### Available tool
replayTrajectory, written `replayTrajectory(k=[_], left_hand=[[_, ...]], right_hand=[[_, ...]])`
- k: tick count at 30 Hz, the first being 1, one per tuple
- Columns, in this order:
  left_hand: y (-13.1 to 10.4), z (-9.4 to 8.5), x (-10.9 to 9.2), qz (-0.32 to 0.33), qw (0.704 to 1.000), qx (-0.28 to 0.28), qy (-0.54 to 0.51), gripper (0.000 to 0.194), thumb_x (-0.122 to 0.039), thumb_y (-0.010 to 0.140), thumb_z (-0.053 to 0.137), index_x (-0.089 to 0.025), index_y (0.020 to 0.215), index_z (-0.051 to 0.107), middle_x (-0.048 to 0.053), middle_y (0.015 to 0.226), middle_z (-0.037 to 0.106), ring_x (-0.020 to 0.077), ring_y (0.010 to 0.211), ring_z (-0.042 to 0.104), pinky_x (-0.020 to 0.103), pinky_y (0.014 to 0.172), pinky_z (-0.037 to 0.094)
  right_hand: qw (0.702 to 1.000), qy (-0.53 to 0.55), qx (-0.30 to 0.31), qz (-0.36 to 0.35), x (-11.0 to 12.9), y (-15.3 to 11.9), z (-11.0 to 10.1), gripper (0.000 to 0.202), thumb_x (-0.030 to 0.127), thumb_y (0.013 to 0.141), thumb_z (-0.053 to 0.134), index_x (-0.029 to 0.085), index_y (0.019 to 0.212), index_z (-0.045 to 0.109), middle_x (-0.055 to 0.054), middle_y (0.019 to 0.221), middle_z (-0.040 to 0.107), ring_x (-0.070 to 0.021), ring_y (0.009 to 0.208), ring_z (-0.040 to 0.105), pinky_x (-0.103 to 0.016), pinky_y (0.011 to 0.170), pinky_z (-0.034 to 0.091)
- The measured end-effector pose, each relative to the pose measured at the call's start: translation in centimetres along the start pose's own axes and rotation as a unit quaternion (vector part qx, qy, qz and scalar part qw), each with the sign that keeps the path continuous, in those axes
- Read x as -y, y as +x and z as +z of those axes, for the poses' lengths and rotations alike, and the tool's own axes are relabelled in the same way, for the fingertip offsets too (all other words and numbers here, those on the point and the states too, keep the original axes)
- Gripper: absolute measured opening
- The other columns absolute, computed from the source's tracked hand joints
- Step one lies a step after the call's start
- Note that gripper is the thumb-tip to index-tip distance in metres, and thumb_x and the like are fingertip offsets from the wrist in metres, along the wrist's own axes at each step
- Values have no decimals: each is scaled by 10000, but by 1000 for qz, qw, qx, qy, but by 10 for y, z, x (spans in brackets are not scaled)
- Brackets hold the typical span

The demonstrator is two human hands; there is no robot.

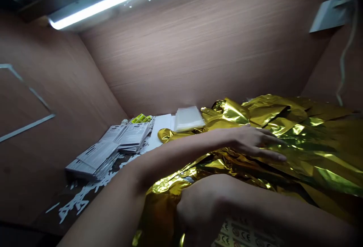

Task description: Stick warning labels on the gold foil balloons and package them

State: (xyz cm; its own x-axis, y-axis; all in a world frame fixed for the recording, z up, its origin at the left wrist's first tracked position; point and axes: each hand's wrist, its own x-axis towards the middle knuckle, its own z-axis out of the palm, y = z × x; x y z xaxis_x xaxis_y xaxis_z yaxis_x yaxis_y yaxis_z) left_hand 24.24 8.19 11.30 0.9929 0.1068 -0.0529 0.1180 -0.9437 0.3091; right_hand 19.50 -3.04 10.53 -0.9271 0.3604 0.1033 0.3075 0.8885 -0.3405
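A crumpled gold foil blanket (306, 141) covers the right half of the work surface. My left hand (255, 143) reaches across from the lower left and lies flat on the foil, palm down with the fingers stretched out. My right hand (198, 209) comes in from the lower right under the left arm. It is curled into a fist on the near edge of the foil at the bottom centre. Its fingertips are hidden by the foil folds.
Stacks of grey printed leaflets (96, 158) lie at the left, with a yellow item (141, 118), a white sheet (161, 126) and a pile of clear plastic bags (188, 118) behind. White paper scraps (82, 198) litter the front left. Wood walls enclose the booth under a tube light (113, 1).
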Motion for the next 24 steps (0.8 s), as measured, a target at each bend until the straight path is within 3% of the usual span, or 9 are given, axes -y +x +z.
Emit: replayTrajectory(k=[2,4,6,9,12,16,18,20,24], left_hand=[[-43,-15,-4,-22,997,-56,-40,672,-592,1031,417,-99,1460,574,147,1549,524,281,1435,482,397,1210,347],[-99,-24,-11,-77,985,-130,-80,569,-547,1048,424,-131,1355,661,122,1409,660,239,1283,620,343,1102,458],[-164,-22,-26,-160,955,-231,-96,436,-481,1028,521,-158,1245,719,98,1234,756,206,1087,708,320,968,531],[-254,4,-61,-295,885,-347,-94,300,-396,1009,573,-188,1108,765,58,1037,798,175,915,731,293,839,558],[-309,50,-101,-366,833,-402,-100,298,-424,1003,581,-225,1014,802,39,983,805,194,901,745,302,819,586],[-323,108,-135,-358,797,-481,-70,317,-458,768,862,-253,1003,805,6,902,812,214,764,767,296,694,627],[-316,125,-141,-370,773,-513,-56,186,-360,796,845,-264,948,797,-31,806,798,170,658,746,260,612,604],[-310,133,-144,-380,760,-524,-67,55,-223,853,763,-259,890,782,-53,741,776,130,597,715,229,567,568],[-303,132,-146,-373,751,-539,-79,115,-103,825,720,-211,807,755,-30,695,744,120,588,689,216,568,537]], right_hand=[[994,33,96,-41,2,1,-2,177,380,952,672,222,936,752,25,816,727,-117,629,624,-234,579,494],[982,74,169,-50,1,2,-7,143,295,936,645,229,866,752,44,754,708,-105,569,558,-225,506,399],[980,101,166,-33,-3,3,-15,181,248,953,585,206,832,714,38,725,669,-99,568,493,-235,523,346],[990,104,95,2,-10,6,-22,322,318,1020,517,179,743,602,48,615,530,-86,539,389,-249,543,291],[993,95,67,21,-13,12,-18,385,369,1046,501,176,715,528,57,588,441,-79,527,344,-259,543,261],[997,70,36,2,-9,20,1,380,365,1063,473,184,733,521,41,634,470,-98,576,360,-272,583,286],[998,53,22,-1,-4,23,10,359,339,1069,455,187,760,554,20,672,528,-114,607,406,-279,601,311],[999,38,1,-5,4,24,17,279,270,1053,467,187,826,605,-2,733,601,-131,647,475,-295,661,372],[996,47,-69,-28,17,26,24,111,199,991,554,195,1004,664,-27,861,695,-165,758,581,-364,838,437]])
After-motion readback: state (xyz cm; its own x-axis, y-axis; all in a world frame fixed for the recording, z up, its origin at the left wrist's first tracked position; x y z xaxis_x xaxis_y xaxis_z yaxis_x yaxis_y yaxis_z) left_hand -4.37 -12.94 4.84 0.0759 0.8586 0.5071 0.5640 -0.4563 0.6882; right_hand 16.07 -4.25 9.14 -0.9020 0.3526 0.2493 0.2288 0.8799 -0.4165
